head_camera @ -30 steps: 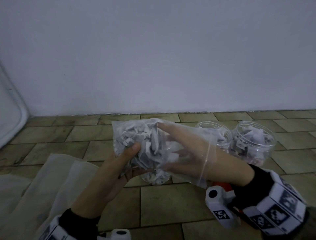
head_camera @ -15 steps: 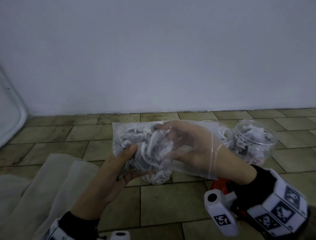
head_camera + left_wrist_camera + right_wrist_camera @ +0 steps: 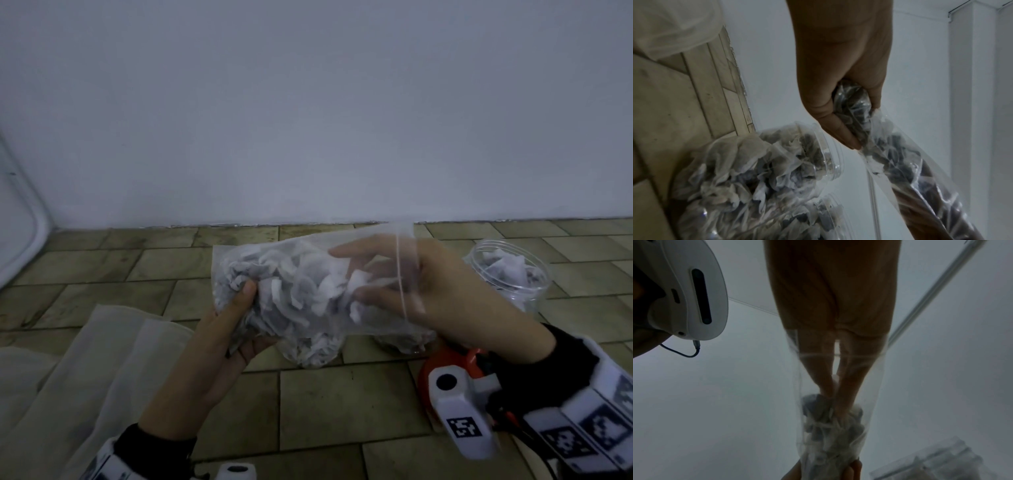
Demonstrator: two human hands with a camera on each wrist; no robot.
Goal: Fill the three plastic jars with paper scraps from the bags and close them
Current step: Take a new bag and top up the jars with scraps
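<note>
A clear plastic bag point(image 3: 308, 294) stuffed with white paper scraps point(image 3: 294, 291) hangs sideways above the tiled floor. My left hand point(image 3: 245, 318) grips its closed end, thumb on top, also seen in the left wrist view point(image 3: 851, 129). My right hand point(image 3: 349, 274) is inside the bag's mouth, thumb and fingers pinching scraps; its fingers point(image 3: 826, 378) show through the plastic. An open jar point(image 3: 507, 274) holding scraps stands at the right. Two more jars point(image 3: 315, 356) point(image 3: 400, 342) stand under the bag, mostly hidden, both stuffed with scraps in the left wrist view point(image 3: 777, 162).
A red lid point(image 3: 442, 366) lies on the floor under my right wrist. A pale cloth point(image 3: 85, 377) is spread at the lower left. The white wall point(image 3: 308, 120) rises just behind the jars. A white curved panel point(image 3: 17, 240) stands at the far left.
My right hand curled on scraps and drew back toward the bag's mouth. The bag rose and shifted right, now covering the middle jar. My left hand kept its grip.
</note>
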